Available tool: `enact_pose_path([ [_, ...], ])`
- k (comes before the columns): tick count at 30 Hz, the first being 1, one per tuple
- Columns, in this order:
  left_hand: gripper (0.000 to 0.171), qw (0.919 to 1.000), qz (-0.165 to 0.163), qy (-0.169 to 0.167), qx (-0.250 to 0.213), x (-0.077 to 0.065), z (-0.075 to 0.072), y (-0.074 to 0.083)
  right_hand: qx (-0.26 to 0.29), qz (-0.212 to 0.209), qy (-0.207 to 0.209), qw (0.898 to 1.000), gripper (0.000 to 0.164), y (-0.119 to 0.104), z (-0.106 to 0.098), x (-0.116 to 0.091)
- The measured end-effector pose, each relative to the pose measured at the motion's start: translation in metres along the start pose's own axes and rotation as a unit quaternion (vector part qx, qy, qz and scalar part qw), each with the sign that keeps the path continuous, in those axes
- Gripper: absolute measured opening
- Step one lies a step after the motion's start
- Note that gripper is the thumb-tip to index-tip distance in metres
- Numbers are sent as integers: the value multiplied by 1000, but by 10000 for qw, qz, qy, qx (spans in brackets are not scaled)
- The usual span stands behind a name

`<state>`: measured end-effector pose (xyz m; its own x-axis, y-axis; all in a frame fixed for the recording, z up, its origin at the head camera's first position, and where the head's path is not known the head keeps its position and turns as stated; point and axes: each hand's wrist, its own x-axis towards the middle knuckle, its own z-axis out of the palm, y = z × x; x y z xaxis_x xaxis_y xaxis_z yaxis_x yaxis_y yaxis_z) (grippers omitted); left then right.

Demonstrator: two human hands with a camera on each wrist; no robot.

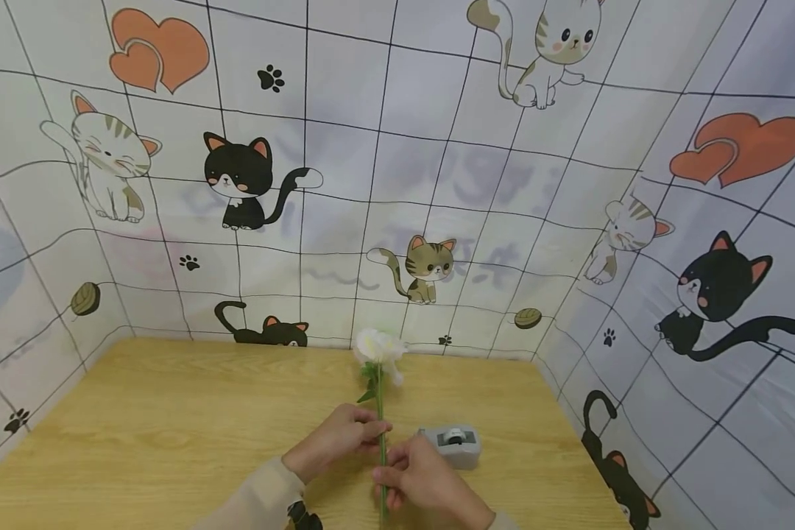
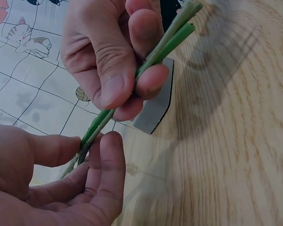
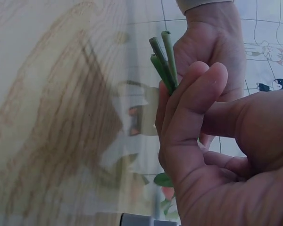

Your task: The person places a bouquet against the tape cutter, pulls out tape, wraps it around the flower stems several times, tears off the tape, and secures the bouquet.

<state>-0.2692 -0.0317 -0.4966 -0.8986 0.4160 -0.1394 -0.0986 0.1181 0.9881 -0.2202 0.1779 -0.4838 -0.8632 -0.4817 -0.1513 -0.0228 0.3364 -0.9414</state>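
Observation:
Both hands hold a small bunch of artificial flowers by its thin green stems (image 2: 167,44). In the head view the white blooms (image 1: 376,346) are at the far end, with green leaves (image 1: 369,383) below them. My left hand (image 1: 344,436) pinches the stems between thumb and fingers, nearer the blooms. Lower down, my right hand (image 1: 424,475) grips the same stems with thumb and curled fingers. The cut stem ends (image 3: 164,61) stick out past the right hand in the right wrist view, three of them showing. The fingers hide part of the stems.
A grey tape dispenser (image 1: 462,450) stands on the wooden table (image 1: 205,412), just right of the right hand. Cat-print cloth (image 1: 344,184) rises behind the table and along both sides. A dark object (image 1: 302,517) lies by the left sleeve.

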Motion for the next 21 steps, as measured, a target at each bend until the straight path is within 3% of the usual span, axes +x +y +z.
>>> enact_pose_path([
  [5,35,9997,121,129,155,2,2,1,-270,176,181,9993,17,-7,-4,-2],
  [10,34,9989,36,374,286,5,5,3,-534,418,382,9970,16,-13,-7,-2],
  [17,43,9979,-155,620,-103,11,7,8,-635,508,415,9958,16,-14,-6,0],
  [21,46,9967,-126,791,-95,14,7,7,-820,462,440,9946,20,-10,-3,0],
])
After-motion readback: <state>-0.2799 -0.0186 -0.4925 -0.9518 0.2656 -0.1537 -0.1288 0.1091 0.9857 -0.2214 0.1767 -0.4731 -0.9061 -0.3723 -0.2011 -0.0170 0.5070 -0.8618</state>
